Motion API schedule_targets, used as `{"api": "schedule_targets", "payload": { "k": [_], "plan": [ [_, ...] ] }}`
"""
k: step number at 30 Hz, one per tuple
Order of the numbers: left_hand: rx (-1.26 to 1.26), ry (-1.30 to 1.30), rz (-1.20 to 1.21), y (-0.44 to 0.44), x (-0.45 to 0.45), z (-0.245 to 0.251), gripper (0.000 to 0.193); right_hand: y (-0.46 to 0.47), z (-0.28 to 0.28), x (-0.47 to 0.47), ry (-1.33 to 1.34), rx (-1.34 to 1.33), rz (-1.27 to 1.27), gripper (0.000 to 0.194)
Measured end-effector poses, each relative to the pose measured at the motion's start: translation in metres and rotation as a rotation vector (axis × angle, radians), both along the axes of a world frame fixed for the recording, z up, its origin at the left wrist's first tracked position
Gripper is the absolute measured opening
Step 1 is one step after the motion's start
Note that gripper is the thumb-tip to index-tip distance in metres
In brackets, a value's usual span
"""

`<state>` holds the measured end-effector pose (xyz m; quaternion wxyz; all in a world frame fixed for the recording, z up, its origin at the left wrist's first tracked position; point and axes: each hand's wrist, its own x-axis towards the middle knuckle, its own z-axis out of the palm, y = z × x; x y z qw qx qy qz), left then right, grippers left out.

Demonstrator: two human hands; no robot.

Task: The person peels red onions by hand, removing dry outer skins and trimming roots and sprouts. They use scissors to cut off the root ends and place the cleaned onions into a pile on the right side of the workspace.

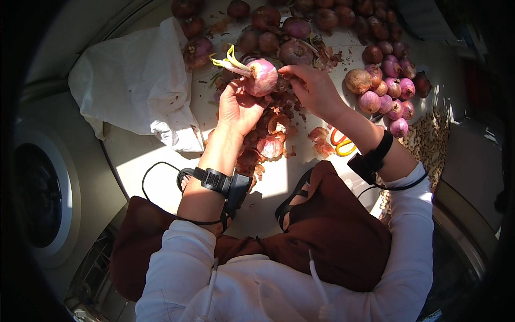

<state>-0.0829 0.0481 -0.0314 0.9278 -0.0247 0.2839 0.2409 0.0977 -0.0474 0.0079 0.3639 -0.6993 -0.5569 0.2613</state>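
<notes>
A red onion with yellow-green sprouts [262,77] rests in my left hand [240,108], its sprouts pointing to the left. Just right of the onion is my right hand [312,89], thumb and index finger close together near its side; whether they pinch a bit of skin I cannot tell. Beneath both hands lies a heap of dry onion skins [270,145] on the floor. Scissors with red and yellow handles [345,146] lie below my right forearm.
Unpeeled onions [265,18] spread along the far side. Many smaller onions [369,102] sit at the right, beside peanuts in their shells [432,139]. A white sack [132,84] lies at the left, above a round-doored appliance [38,195].
</notes>
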Motion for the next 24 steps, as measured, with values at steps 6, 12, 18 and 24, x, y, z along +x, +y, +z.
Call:
{"api": "schedule_targets", "payload": {
  "k": [6, 12, 18, 24],
  "plan": [
    [-0.012, -0.018, 0.05, -0.004, 0.007, 0.006, 0.043, 0.005, 0.008, -0.008, -0.002, 0.101, -0.022, 0.024],
    [0.02, 0.047, 0.02, -0.005, 0.01, 0.018, 0.046, 0.005, 0.009, -0.018, 0.041, -0.063, -0.061, 0.065],
    [0.056, 0.034, 0.005, -0.017, 0.016, 0.02, 0.049, 0.009, 0.002, -0.025, -0.057, -0.111, -0.096, 0.081],
    [-0.01, 0.01, 0.025, -0.015, 0.014, 0.015, 0.039, 0.008, -0.004, -0.009, 0.127, -0.115, -0.042, 0.074]
  ]
}}
